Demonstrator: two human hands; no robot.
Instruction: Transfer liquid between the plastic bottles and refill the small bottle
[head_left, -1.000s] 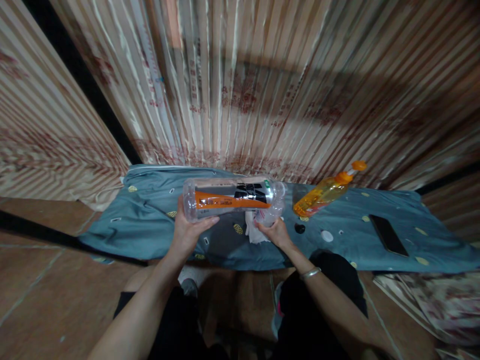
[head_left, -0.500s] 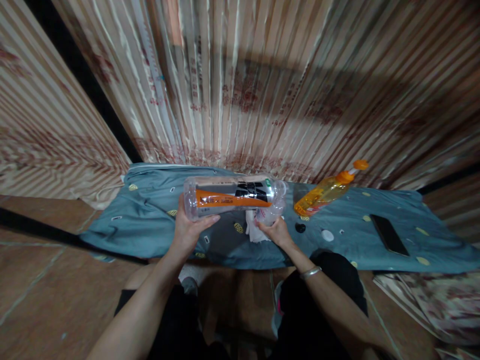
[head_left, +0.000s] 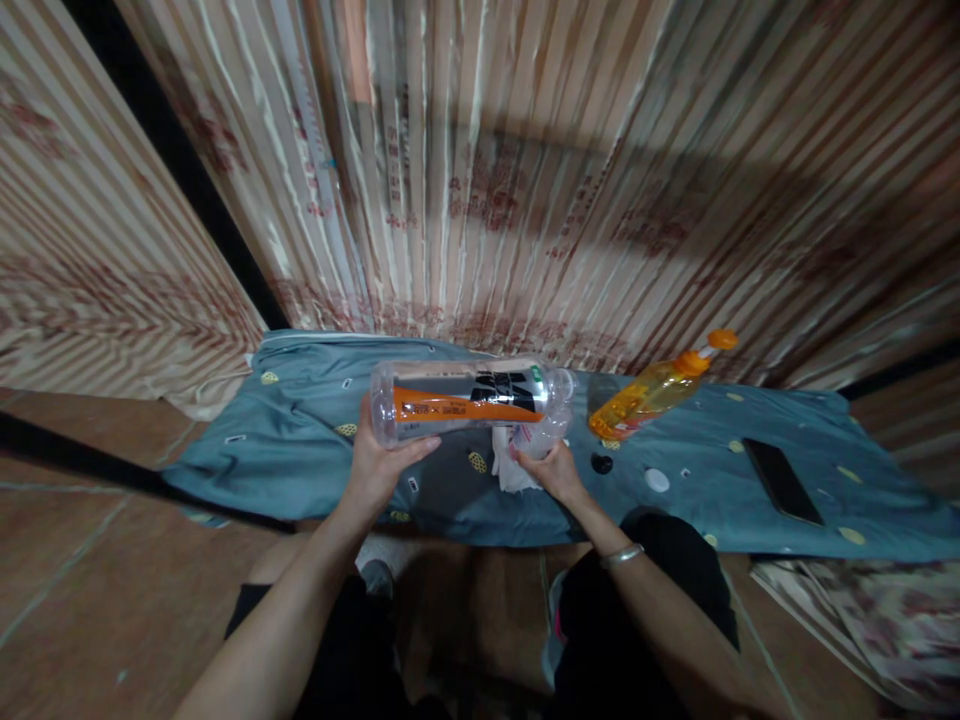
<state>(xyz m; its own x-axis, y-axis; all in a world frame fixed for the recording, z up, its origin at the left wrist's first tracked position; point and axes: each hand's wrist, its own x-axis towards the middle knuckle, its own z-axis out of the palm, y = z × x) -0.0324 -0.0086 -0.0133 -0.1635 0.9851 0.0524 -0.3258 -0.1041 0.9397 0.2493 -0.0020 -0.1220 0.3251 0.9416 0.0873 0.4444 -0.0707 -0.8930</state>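
My left hand (head_left: 386,455) is closed around the base end of a large clear plastic bottle (head_left: 465,400) with an orange and silver label. This bottle lies almost level in the air, its neck pointing right. My right hand (head_left: 553,468) grips a smaller clear plastic bottle (head_left: 541,432) with faint pink print, close against the neck of the large one. Whether the two mouths touch cannot be made out. Below the small bottle, a crumpled white tissue (head_left: 514,472) rests on the blue-green cloth (head_left: 300,440).
To the right stands a tilted-looking bottle of orange liquid (head_left: 637,400) with an orange pump top. A black cap (head_left: 602,463), a white cap (head_left: 657,480) and a dark phone (head_left: 782,482) lie on the cloth. Behind hangs a pleated curtain (head_left: 480,180); dark poles (head_left: 172,160) flank the bed-like surface.
The view has shifted very slightly. Both hands keep their hold on the two bottles, which stay in nearly the same position.
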